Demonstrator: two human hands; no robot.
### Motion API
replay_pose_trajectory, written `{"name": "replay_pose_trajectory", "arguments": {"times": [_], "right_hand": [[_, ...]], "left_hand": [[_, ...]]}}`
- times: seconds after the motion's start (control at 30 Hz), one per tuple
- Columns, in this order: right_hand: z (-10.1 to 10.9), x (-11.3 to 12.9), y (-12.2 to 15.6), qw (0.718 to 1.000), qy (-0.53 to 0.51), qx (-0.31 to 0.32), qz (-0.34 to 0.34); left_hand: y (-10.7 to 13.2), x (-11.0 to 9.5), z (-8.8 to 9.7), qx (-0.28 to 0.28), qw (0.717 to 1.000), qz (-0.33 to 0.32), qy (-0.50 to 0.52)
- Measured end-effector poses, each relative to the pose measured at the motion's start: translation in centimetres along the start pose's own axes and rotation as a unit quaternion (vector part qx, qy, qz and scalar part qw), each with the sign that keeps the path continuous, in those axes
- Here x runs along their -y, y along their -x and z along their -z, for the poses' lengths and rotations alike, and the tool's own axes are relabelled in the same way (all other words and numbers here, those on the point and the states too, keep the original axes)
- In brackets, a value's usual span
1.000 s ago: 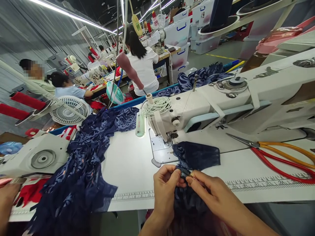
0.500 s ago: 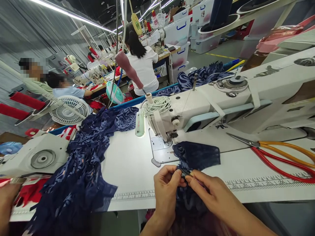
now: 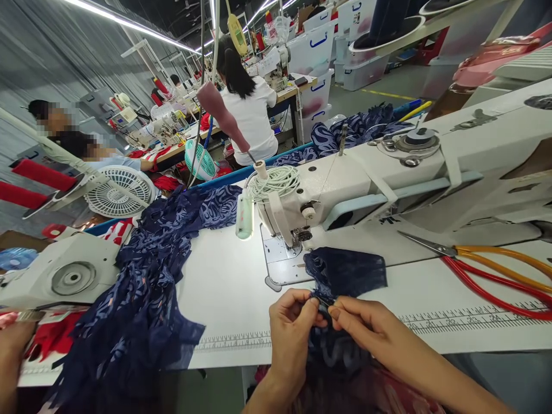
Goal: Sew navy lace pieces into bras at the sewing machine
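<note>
Both my hands are together at the table's front edge, over navy lace fabric [image 3: 340,270]. My left hand [image 3: 291,328] is closed, pinching the edge of the fabric between thumb and fingers. Beside it, my right hand [image 3: 366,322] is closed too, thumb and forefinger around what looks like a thin dark pointed tool whose tip touches the pinched edge; its kind is hidden by the fingers. One part of the fabric lies flat on the table below the sewing machine [image 3: 297,195] head, and another hangs down towards my lap.
Scissors [image 3: 452,251] with orange and red handles lie to the right. Navy fabric pieces [image 3: 150,287] are heaped at left and spill over the front edge. A ruler strip [image 3: 233,342] runs along the table [image 3: 219,287]. Another person's arm [image 3: 15,351] shows far left; co-workers sit beyond.
My right hand has turned slightly, its fingertips shifting a little to the right along the fabric edge. My left hand stays where it was, still pinching.
</note>
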State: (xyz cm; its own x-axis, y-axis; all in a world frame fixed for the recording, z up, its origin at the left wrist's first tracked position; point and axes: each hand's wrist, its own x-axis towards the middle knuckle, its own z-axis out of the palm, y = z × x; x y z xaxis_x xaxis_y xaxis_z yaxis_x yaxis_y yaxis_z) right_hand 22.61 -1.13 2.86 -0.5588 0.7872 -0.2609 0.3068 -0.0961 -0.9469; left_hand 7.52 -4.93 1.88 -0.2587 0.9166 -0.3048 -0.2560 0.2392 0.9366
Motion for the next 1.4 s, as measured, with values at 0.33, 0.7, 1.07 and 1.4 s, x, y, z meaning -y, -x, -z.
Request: {"name": "replay_pose_trajectory", "arguments": {"times": [0.33,0.7,1.07,1.4], "right_hand": [[-0.3,-0.8,0.1,0.998,-0.061,0.018,-0.027],[0.7,-2.0,0.4,0.997,0.071,0.023,0.009],[3.6,1.8,-2.5,0.905,0.374,0.089,0.185],[2.5,0.3,-3.5,0.88,0.37,0.053,0.293]], "left_hand": [[0.0,-0.2,-0.1,0.001,1.0,-0.007,-0.004],[-0.1,-0.3,0.1,-0.007,0.999,0.027,-0.025],[-0.1,-0.9,1.6,0.086,0.985,-0.027,-0.15],[-0.1,-1.8,2.7,0.142,0.973,0.069,-0.167]]}}
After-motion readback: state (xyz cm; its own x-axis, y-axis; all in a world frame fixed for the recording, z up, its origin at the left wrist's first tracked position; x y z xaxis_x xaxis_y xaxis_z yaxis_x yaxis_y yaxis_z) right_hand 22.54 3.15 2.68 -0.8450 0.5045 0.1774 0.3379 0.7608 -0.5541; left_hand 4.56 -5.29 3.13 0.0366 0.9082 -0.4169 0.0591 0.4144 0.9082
